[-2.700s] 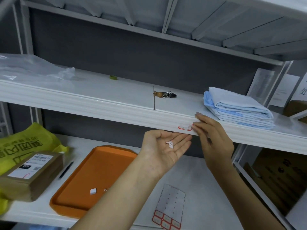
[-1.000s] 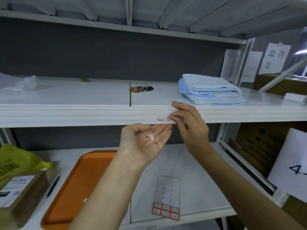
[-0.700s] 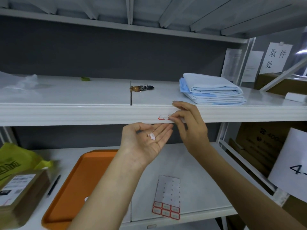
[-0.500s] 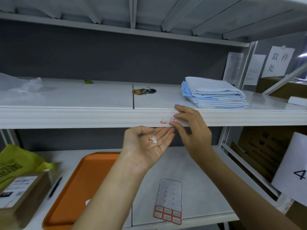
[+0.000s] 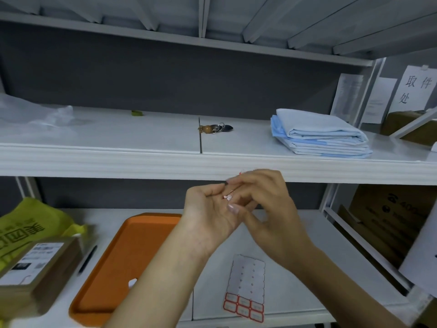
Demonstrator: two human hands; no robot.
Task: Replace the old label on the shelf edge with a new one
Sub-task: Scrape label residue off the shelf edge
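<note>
My left hand (image 5: pixel 208 209) lies palm up just under the white shelf edge (image 5: pixel 142 162), cupping small white and red label scraps (image 5: pixel 228 197). My right hand (image 5: pixel 267 204) has its fingertips over that palm and pinches a thin red-edged scrap of the old label. A small red remnant of the old label (image 5: pixel 241 172) shows on the shelf edge just above my right fingers. A label sheet (image 5: pixel 246 287), with red-bordered labels in its two bottom rows, lies on the lower shelf below my hands.
An orange tray (image 5: pixel 113 268) holding a small white scrap sits on the lower shelf, left of a pen (image 5: pixel 87 259), a cardboard box (image 5: pixel 35 263) and a yellow bag (image 5: pixel 30 223). On the upper shelf lie folded blue cloth (image 5: pixel 316 133), keys (image 5: pixel 215 128) and clear plastic (image 5: pixel 30 114).
My right hand has left the shelf edge and come down to my left palm with a label scrap. My left hand has stayed palm up below the edge.
</note>
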